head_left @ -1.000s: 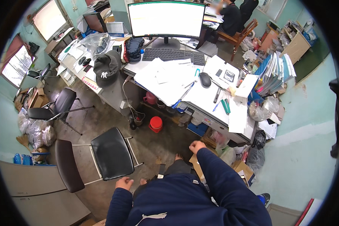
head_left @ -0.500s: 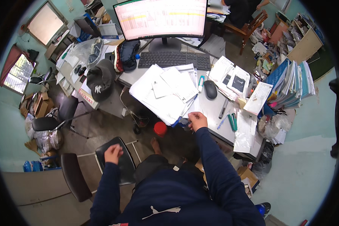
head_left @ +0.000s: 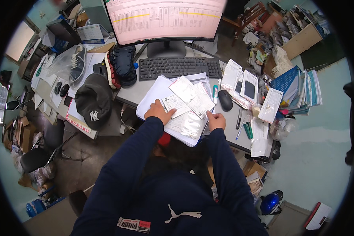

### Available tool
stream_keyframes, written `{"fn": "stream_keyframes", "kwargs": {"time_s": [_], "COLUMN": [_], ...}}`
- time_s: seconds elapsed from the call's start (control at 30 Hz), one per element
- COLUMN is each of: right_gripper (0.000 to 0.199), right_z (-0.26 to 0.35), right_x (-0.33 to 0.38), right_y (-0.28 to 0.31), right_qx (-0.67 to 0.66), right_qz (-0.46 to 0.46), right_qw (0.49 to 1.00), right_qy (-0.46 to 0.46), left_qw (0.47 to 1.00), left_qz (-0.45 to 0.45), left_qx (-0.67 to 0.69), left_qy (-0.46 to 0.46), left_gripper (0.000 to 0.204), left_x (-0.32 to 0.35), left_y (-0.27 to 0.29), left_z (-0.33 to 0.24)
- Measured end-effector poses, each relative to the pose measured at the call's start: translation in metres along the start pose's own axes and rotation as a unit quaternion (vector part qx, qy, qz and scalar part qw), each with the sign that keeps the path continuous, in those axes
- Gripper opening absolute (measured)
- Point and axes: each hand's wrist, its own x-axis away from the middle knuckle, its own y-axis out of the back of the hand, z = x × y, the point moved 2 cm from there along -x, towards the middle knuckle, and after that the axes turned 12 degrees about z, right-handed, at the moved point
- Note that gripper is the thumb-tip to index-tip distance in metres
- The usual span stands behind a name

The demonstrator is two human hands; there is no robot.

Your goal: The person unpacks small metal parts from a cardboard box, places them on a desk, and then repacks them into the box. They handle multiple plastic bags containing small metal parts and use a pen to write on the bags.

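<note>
A navy long-sleeved top (head_left: pixel 157 192) bears a pale emblem (head_left: pixel 179 214).

The head view comes from the left one of two fisheye cameras, worn on the person's head. It faces steeply down and a little forward. The dark blue sweater (head_left: pixel 161 198) is nearest to the lens and fills the lower middle of the frame. The left hand (head_left: pixel 157 112) and the right hand (head_left: pixel 216 121) are near the centre, at a middle distance. The monitor (head_left: pixel 165 27) stands farther, cut by the upper edge; the wall (head_left: pixel 310 153) reaches the round dark rim at right.
</note>
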Motion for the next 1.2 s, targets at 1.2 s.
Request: {"fn": "stream_keyframes", "kwargs": {"time_s": [1.2], "right_gripper": [0.039], "right_z": [-0.067], "right_x": [0.060], "right_y": [0.180], "right_qx": [-0.386], "right_qz": [0.278], "right_qw": [0.879], "right_qy": [0.023], "left_qw": [0.884], "left_qz": [-0.068], "left_qx": [-0.170], "left_qy": [-0.431], "left_gripper": [0.101], "left_x": [-0.001], "left_y": [0.048], "left_z": [-0.022]}}
